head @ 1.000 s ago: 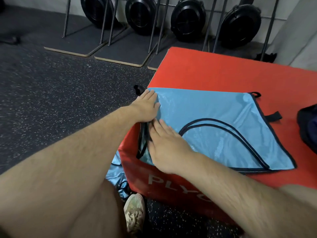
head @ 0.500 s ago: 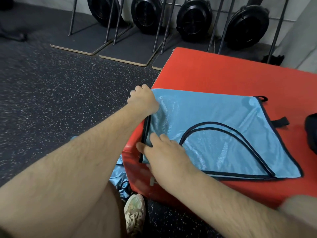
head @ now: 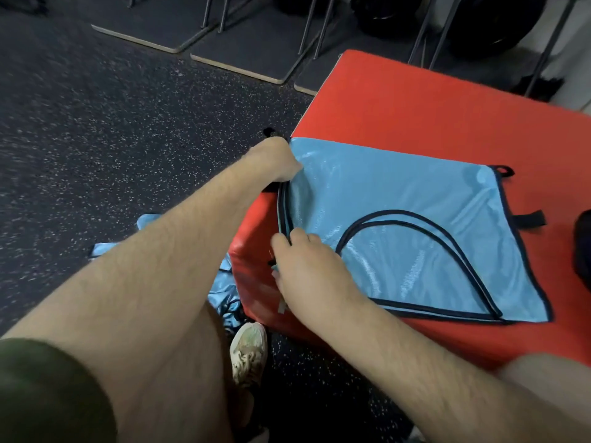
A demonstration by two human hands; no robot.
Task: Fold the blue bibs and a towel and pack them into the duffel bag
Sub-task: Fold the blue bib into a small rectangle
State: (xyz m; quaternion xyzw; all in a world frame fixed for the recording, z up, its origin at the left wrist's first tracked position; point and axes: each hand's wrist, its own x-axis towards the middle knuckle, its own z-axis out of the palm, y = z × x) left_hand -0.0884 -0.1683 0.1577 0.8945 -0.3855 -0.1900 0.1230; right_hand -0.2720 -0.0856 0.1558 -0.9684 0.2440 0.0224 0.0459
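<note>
**Both hands at the bib's left edge, on the red box**

Left to right, head view only.

Far left: speckled dark floor. Low down, my green sleeve and left forearm cross the view toward the box.

On the floor beside the box's left side I see more blue cloth, crumpled, partly hidden by my arm. I cannot tell how many pieces it is. A pale shoe stands just below it.

Left hand: at the bib's far-left corner, over the box edge. Fingers curled down on the cloth there; fingertips hidden under the hand, so I cannot tell exactly how they pinch. A small black piece shows just above the knuckles; I cannot identify it.

Right hand: at the bib's near-left edge. Fingers bent, tips pressed together on the dark-trimmed layers, pinching them at the edge of the box.

Bib: light blue, shiny, dark binding, lying flat on top of the red box, which serves as the worktop. It appears doubled, with stacked trim lines along the left edge and a double curved seam toward the near side. A black loop and a black tab stick out at its right edge.

Far right: a dark bag, cut off by the frame, just beside the bib, not touching it.

Behind the box: boards and metal stand legs.
</note>
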